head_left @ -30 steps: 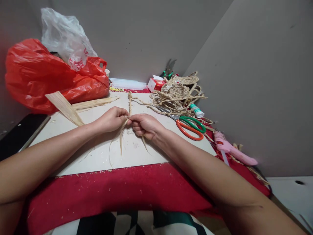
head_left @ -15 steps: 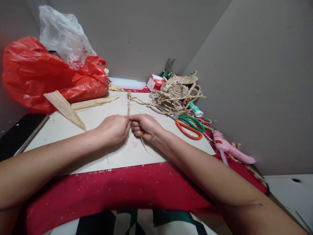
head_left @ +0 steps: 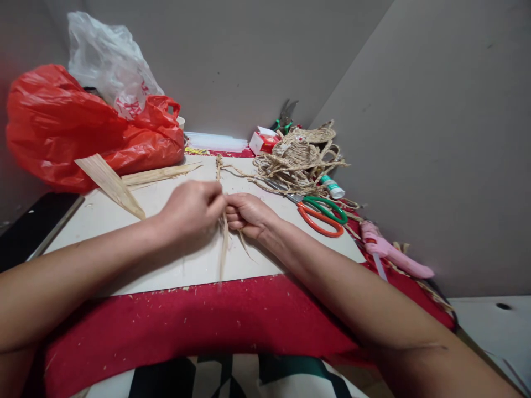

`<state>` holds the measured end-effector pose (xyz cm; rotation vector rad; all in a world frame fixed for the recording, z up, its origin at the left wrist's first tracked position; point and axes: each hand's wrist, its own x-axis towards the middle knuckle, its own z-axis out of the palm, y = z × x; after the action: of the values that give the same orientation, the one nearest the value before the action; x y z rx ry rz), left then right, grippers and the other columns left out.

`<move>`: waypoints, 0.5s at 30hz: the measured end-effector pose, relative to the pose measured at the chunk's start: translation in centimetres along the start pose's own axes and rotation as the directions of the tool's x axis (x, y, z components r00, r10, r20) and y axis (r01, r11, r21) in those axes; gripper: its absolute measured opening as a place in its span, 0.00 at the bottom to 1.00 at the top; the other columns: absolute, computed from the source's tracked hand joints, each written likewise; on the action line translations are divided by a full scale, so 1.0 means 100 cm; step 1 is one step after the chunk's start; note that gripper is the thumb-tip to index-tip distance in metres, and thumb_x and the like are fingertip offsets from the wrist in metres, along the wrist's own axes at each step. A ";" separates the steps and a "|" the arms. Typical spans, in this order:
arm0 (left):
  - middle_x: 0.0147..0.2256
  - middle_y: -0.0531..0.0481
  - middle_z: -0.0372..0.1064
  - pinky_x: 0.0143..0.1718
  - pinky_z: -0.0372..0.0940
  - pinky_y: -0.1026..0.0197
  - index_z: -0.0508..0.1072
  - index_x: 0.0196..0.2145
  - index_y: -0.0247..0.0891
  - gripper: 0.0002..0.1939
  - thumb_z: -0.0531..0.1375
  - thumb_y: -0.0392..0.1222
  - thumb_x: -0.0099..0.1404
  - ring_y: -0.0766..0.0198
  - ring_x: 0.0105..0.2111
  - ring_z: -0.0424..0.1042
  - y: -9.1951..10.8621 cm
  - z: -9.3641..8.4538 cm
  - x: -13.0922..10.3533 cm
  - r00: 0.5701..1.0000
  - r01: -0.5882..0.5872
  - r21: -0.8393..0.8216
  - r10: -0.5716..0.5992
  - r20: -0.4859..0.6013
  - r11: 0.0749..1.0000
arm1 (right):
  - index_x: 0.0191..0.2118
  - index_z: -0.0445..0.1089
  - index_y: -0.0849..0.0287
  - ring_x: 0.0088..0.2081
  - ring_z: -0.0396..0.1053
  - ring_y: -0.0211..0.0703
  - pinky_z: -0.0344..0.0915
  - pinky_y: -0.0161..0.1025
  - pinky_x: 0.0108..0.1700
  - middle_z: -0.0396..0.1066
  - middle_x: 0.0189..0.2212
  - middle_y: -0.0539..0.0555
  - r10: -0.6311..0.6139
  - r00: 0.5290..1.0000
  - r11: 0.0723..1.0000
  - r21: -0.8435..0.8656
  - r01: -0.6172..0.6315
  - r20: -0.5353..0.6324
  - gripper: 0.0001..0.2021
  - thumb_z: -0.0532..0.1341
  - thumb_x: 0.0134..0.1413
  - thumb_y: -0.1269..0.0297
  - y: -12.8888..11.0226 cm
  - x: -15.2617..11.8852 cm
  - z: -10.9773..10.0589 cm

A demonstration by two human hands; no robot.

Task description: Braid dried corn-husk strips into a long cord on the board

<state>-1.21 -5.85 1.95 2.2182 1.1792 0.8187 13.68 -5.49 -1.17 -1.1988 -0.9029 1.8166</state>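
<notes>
A braided straw cord [head_left: 218, 167] runs down the white board [head_left: 182, 271] to where my hands meet. My left hand [head_left: 193, 207], slightly blurred, is closed on a pale straw strand [head_left: 224, 243] that hangs below its fingertips. Close against it, my right hand [head_left: 244, 215] is curled shut around straw, and a thin end sticks out beneath. The exact grip between the fingertips is hidden. From the cord's top, a thin twisted strand leads right to a heap of straw rope [head_left: 298, 157].
Scissors [head_left: 321, 215] with green and orange handles lie right of my hands, near a glue stick [head_left: 332, 187] and pink glue gun [head_left: 394, 255]. Dry husk strips [head_left: 112, 185], a red bag [head_left: 62, 127] and a dark phone [head_left: 37, 226] are at left.
My left hand has lifted and turned beside my right hand, and a straw strand now hangs below it. My right hand has shifted very slightly right.
</notes>
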 end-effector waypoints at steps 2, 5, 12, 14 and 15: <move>0.22 0.52 0.64 0.27 0.54 0.65 0.67 0.23 0.36 0.04 0.56 0.36 0.55 0.68 0.23 0.61 -0.013 -0.003 0.013 0.988 0.094 -0.191 -0.116 -0.104 0.977 | 0.23 0.62 0.64 0.14 0.34 0.26 0.34 0.25 0.13 0.41 0.12 0.40 0.026 0.999 1.000 -0.005 -0.026 0.022 0.09 0.53 0.53 0.73 -0.002 -0.001 0.000; 0.24 0.48 0.67 0.25 0.57 0.65 0.68 0.25 0.34 0.02 0.56 0.35 0.54 0.68 0.22 0.64 -0.029 0.001 0.023 0.933 0.358 -0.529 -0.315 0.174 0.769 | 0.24 0.63 0.65 0.14 0.33 0.26 0.33 0.25 0.13 0.40 0.12 0.40 0.025 0.998 0.999 -0.021 -0.024 0.058 0.10 0.52 0.54 0.73 -0.005 -0.003 0.000; 0.16 0.53 0.56 0.14 0.39 0.68 0.67 0.20 0.34 0.07 0.56 0.35 0.55 0.76 0.13 0.47 -0.024 0.009 0.018 0.820 0.557 -0.590 -0.278 0.500 0.584 | 0.23 0.63 0.65 0.14 0.33 0.25 0.35 0.24 0.13 0.40 0.12 0.40 0.051 0.991 0.993 -0.109 -0.038 0.121 0.09 0.53 0.53 0.73 -0.012 -0.004 -0.006; 0.15 0.55 0.52 0.14 0.36 0.67 0.68 0.20 0.34 0.07 0.56 0.36 0.55 0.76 0.13 0.44 -0.024 0.008 0.019 0.825 0.546 -0.546 -0.293 0.483 0.635 | 0.24 0.63 0.64 0.14 0.34 0.25 0.36 0.24 0.13 0.41 0.12 0.40 0.058 0.990 0.991 -0.126 -0.041 0.128 0.08 0.54 0.52 0.73 -0.013 -0.004 -0.009; 0.14 0.56 0.52 0.15 0.38 0.67 0.69 0.21 0.34 0.07 0.56 0.36 0.55 0.75 0.13 0.44 -0.026 0.008 0.019 0.839 0.521 -0.521 -0.292 0.460 0.676 | 0.24 0.63 0.64 0.14 0.34 0.25 0.36 0.24 0.14 0.41 0.12 0.40 0.059 0.989 0.989 -0.140 -0.040 0.135 0.07 0.55 0.52 0.73 -0.014 -0.004 -0.010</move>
<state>-1.24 -3.00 0.23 1.3780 0.9831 0.4984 15.01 -5.10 -0.08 -1.1992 -1.1016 1.9229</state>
